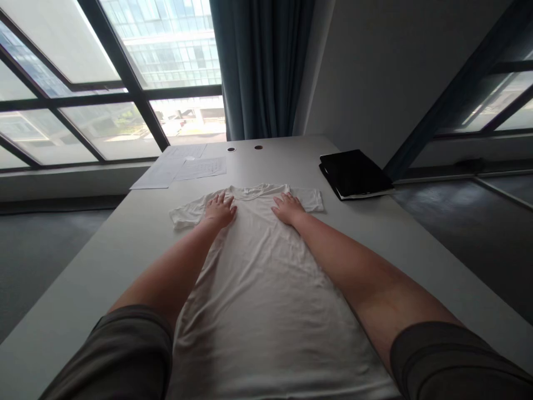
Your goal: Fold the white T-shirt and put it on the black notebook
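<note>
White T-shirt (266, 289) laid flat on table (416, 244), collar away. Left hand (219, 210) and right hand (287, 207) pressed open-palmed on shoulders — nothing gripped. Smoothing judged underway; no fold made yet.

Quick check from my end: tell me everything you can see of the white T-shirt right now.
The white T-shirt lies spread flat on the grey table, collar at the far end, hem toward the person. It looks like thin, soft fabric with light wrinkles. Both short sleeves are spread outward. The left hand and right hand rest palm-down on its shoulders, either side of the collar, with the forearms lying over its sides. Nothing else touches it.
</note>
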The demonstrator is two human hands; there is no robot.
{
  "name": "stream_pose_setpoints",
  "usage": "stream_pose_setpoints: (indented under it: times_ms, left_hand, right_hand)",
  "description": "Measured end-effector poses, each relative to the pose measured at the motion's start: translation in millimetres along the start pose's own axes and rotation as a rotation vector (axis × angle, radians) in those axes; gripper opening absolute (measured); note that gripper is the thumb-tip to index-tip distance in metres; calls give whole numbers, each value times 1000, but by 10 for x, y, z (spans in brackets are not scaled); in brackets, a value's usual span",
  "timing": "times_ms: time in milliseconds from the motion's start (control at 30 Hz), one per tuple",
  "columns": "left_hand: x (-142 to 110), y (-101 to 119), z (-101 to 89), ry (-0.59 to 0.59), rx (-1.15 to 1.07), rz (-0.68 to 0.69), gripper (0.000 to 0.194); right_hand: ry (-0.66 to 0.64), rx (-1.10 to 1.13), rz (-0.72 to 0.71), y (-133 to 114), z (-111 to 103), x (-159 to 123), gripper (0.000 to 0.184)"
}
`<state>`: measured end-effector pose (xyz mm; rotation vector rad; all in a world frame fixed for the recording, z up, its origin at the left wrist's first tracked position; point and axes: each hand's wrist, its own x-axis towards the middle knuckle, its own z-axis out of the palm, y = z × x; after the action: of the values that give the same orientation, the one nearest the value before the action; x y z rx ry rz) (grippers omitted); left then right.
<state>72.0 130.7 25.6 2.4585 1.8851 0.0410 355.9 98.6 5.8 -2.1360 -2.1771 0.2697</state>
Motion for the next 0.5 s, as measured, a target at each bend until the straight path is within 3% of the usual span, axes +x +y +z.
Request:
stream_pose_setpoints:
  times_ms: [100, 200, 367, 500]
  left_hand:
    - [397, -73, 33, -99, -3, -105, 69]
    - [622, -171, 114, -125, -26, -143, 71]
    - [718, -232, 234, -55, -98, -188, 72]
    - [712, -207, 225, -26, -112, -168, 70]
  right_hand:
    - [62, -48, 62, 113, 11, 334, 62]
    - [110, -50, 57, 221, 53, 542, 61]
    - [24, -31, 128, 302, 133, 709, 67]
    - [4, -46, 131, 323, 132, 737, 68]
